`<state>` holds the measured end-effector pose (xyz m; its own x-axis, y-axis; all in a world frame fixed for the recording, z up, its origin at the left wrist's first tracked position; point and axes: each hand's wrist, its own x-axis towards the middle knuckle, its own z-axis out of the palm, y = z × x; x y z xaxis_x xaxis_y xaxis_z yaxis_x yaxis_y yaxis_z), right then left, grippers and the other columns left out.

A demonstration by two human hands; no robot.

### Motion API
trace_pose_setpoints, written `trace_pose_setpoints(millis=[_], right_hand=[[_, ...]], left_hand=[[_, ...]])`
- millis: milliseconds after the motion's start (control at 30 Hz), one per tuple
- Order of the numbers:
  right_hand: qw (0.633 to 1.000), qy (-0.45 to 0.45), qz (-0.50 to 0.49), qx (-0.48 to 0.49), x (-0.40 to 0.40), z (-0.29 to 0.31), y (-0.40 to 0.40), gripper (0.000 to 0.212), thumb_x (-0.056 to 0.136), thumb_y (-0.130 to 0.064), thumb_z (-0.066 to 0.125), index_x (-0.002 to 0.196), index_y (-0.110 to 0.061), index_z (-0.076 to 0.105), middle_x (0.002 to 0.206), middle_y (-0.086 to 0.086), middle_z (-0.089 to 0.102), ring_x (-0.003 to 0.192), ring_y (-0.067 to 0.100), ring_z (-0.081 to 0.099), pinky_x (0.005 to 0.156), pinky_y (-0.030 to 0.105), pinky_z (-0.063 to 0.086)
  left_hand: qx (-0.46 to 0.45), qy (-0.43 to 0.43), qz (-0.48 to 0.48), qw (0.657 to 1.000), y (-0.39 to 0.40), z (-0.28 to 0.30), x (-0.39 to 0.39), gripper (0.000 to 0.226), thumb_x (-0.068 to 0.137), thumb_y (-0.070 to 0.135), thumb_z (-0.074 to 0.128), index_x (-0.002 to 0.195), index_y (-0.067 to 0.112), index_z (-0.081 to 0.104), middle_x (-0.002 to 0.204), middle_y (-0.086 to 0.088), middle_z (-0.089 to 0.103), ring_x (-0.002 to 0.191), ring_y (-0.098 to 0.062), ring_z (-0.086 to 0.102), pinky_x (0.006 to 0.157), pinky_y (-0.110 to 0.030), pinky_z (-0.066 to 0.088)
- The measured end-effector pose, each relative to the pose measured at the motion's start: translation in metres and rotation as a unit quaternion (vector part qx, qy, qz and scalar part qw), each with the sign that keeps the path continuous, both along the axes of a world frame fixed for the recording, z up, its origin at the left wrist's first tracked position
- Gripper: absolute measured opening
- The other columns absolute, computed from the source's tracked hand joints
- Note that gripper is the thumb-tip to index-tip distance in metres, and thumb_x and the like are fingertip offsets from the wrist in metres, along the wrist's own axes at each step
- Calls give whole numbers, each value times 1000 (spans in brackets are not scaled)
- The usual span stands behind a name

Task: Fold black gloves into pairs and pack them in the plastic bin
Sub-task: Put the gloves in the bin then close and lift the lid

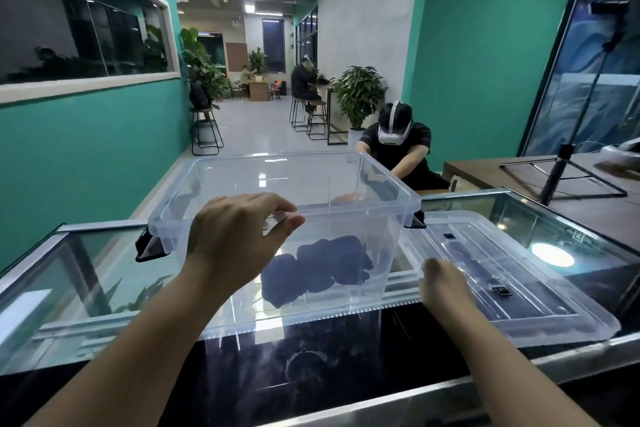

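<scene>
Plastic bin (346, 180): clear, open-topped, standing on a glass-topped counter (69, 274) at the centre of view. Dark latch clips hang at its 9 o'clock and 3 o'clock ends.

Black gloves (322, 265): a dark bundle lying on the bin's floor, seen through the near wall, toward the 5 o'clock part of the interior. How many pairs cannot be told.

Left hand (239, 236): at the bin's near rim, around 7 o'clock of the bin. Fingers and thumb curl round the rim edge and grip it, thumb on the outer side.

Right hand (446, 282): at 3 o'clock of the bin's base, on the near left corner of the lid. Only the back of the hand shows; the fingers are hidden, so whether they are apart, together or gripping the lid cannot be told.

Lid (512, 274): clear plastic, lying flat on the counter just beside the bin at 3 o'clock, small dark clips on its surface.

Background, 12 to 1 o'clock: seated person wearing a headset (394, 139); potted plant (358, 94) behind; tripod (568, 170) on a table at 2 o'clock.
</scene>
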<state>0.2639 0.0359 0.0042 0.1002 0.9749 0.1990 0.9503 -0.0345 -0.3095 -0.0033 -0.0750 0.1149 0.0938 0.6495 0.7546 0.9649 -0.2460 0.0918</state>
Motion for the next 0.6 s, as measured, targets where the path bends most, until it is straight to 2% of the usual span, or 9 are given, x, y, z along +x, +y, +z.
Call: trace_pose_setpoints(millis=[100,167,267,333,400,433,500,600], right_hand=[[998,8,-11,54,7,15,1,26,91,-2,42,68,-11,50,81,11,61,72,26,57,59,30,43],[993,22,2,114,12,33,-2,19,92,-3,47,81,-7,62,85,12,65,67,21,53,52,22,37],[971,55,41,230,15,64,-13,19,90,-4,53,103,1,66,97,18,67,79,29,60,69,25,41],[950,62,83,296,14,79,-18,19,87,-1,58,104,4,66,97,21,69,83,32,65,76,31,48],[933,51,137,328,12,89,-22,18,84,2,62,101,6,66,93,22,69,80,32,67,77,32,52],[926,38,161,340,11,93,-23,17,82,3,64,99,6,66,91,21,69,78,31,67,76,32,55],[909,19,201,366,11,99,-24,17,78,3,67,94,6,66,84,19,69,75,29,66,76,28,53],[889,-9,235,393,10,112,-26,17,77,-4,63,92,4,66,84,17,69,75,28,66,78,26,47]], left_hand=[[0,3,-5,1000,-2,0,-2,28,82,47,54,80,26,73,69,10,74,58,-13,69,57,-22,44],[-12,-4,5,1000,0,1,-4,38,86,49,44,79,25,73,68,7,74,60,-19,70,56,-24,44],[-81,-56,21,995,1,8,-3,37,90,49,44,85,25,72,76,5,73,74,-22,69,62,-28,49],[-127,-88,18,988,2,17,0,27,90,43,51,92,24,71,77,10,67,78,-16,65,64,-26,46],[-176,-116,-1,978,3,26,3,21,89,37,56,102,24,67,74,18,58,72,-4,57,59,-20,40],[-192,-130,-17,973,6,30,2,24,88,34,58,110,25,63,82,16,60,72,-3,56,60,-19,39],[-203,-152,-54,966,16,37,0,44,86,31,61,128,28,48,115,4,61,85,-10,60,69,-22,43],[-182,-165,-71,967,36,52,-8,82,83,23,67,145,38,15,144,-11,34,102,-17,54,81,-27,45]])
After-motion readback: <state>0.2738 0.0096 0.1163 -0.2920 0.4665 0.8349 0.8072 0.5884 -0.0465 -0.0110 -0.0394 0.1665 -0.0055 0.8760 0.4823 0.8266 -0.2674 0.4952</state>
